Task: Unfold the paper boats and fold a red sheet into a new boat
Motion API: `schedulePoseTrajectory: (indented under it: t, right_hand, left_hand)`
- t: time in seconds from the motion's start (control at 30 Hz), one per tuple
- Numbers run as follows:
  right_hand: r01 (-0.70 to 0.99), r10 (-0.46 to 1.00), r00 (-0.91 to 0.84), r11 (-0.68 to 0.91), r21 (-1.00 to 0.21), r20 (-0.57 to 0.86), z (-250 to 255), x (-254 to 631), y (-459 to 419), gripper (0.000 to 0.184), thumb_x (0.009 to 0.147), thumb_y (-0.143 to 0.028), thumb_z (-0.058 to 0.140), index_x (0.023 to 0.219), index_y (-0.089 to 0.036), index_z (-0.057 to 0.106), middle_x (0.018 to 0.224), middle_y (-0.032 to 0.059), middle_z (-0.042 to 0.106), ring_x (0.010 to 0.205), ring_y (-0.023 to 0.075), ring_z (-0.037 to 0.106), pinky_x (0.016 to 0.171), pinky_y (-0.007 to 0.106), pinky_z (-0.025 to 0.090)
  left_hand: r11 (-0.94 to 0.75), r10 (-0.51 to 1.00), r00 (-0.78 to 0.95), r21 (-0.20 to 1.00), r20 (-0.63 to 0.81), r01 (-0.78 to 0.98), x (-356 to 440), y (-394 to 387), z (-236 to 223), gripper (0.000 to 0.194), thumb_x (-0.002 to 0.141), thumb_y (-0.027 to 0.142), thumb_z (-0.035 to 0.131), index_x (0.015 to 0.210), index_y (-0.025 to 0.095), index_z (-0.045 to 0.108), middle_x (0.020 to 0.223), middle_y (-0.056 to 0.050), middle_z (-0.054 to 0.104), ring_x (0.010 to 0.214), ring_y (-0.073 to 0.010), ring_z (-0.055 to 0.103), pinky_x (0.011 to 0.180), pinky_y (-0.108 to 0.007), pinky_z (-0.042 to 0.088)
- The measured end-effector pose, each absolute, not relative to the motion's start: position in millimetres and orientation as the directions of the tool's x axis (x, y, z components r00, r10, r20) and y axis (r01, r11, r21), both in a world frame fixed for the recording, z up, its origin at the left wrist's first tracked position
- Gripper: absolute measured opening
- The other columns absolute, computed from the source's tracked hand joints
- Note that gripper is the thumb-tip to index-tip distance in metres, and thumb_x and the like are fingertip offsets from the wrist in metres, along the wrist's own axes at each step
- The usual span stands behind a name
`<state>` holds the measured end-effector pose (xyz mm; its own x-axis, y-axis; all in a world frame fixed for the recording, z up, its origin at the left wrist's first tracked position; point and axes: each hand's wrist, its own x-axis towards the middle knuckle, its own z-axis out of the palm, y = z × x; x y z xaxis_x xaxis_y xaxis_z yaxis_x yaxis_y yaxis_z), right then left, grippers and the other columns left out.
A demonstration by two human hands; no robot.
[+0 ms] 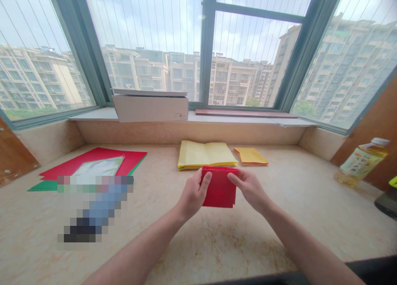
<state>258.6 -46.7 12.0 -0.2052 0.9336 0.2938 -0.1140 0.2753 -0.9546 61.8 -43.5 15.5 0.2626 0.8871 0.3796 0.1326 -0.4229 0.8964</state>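
A folded piece of red paper [219, 190] is held up above the counter, roughly square, with layered edges showing at its top and lower right. My left hand [194, 190] grips its left side, thumb on the near face and fingers hidden behind. On the opposite side my right hand [248, 185] pinches the upper right edge the same way. Just behind the hands lies a stack of folded yellow paper [206, 153], creased down the middle. To its right sits a smaller folded yellow-orange paper [252, 156].
Red sheets [102, 154] and a green sheet [43, 185] lie at the left beside a blurred patch. A white box [150, 108] stands on the window ledge. A bottle of yellow liquid [361, 163] leans at the right, near a dark object [386, 202] at the edge.
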Motion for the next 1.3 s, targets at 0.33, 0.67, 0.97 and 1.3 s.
schedulePoseTrajectory:
  t: [0.33,0.67,0.97,1.3]
  right_hand:
    - [-0.037,0.915,-0.279,0.294,-0.955,0.292,16,256,-54,0.040,0.089,-0.053,0.059,0.111,-0.023,0.073,0.096,0.0065,0.077,0.083,0.0236,0.071,0.080,0.041,0.057]
    - [-0.177,0.940,-0.207,0.238,-0.955,0.272,9,256,-56,0.033,0.087,-0.049,0.065,0.095,-0.021,0.078,0.083,0.0057,0.077,0.075,0.0231,0.070,0.074,0.039,0.056]
    - [-0.152,0.972,-0.045,0.224,-0.963,0.233,7,247,-51,0.038,0.085,-0.052,0.065,0.096,-0.018,0.077,0.082,0.0060,0.077,0.073,0.0230,0.069,0.069,0.035,0.055]
    - [-0.178,0.907,-0.326,0.217,-0.960,0.266,11,242,-57,0.042,0.082,-0.045,0.070,0.119,-0.025,0.065,0.114,0.0062,0.071,0.101,0.0253,0.068,0.090,0.042,0.055]
  left_hand:
    - [-0.381,0.913,0.209,0.916,0.351,0.126,63,-49,17,0.036,0.088,0.051,0.058,0.100,0.017,0.059,0.094,-0.009,0.072,0.079,-0.0232,0.067,0.067,-0.029,0.049]
    - [-0.344,0.904,0.275,0.939,0.327,0.013,67,-48,18,0.039,0.089,0.052,0.058,0.100,0.015,0.061,0.097,-0.010,0.071,0.080,-0.0221,0.066,0.071,-0.031,0.052]
    - [-0.641,0.767,0.245,0.723,0.593,0.257,61,-47,11,0.057,0.084,0.042,0.067,0.138,0.031,0.050,0.155,-0.011,0.027,0.136,-0.0339,0.038,0.113,-0.052,0.029]
    - [-0.543,0.838,0.260,0.778,0.480,0.314,60,-36,-9,0.070,0.090,0.047,0.057,0.150,0.024,0.030,0.162,-0.015,0.010,0.149,-0.0331,0.013,0.119,-0.052,0.015]
